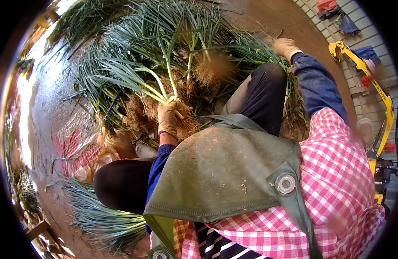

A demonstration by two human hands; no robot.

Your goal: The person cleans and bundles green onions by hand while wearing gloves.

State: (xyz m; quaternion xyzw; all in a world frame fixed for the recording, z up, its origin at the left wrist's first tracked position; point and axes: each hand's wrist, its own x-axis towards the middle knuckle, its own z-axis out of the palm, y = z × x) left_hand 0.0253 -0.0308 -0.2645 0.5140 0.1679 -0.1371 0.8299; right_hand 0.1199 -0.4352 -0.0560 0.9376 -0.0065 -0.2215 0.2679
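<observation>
Head view, left to right: a trimmed bundle of green onions point(101, 216) lies on the wet floor point(47, 116) near its lower left edge, beside a red-printed sack point(76, 149). At centre the gloved left hand point(167, 118) has its grip clamped on the white stalks of a green onion bunch point(158, 88), just above the muddy roots, at the near edge of the large heap point(164, 34). At far right the gloved right hand point(286, 46) reaches into the heap's far side; its grip is hidden, so whether it is closed cannot be told. Slick mud on the gloves could likely let stalks slide loose, and pulling against tangled leaves risks snapping them or dragging the heap apart.
</observation>
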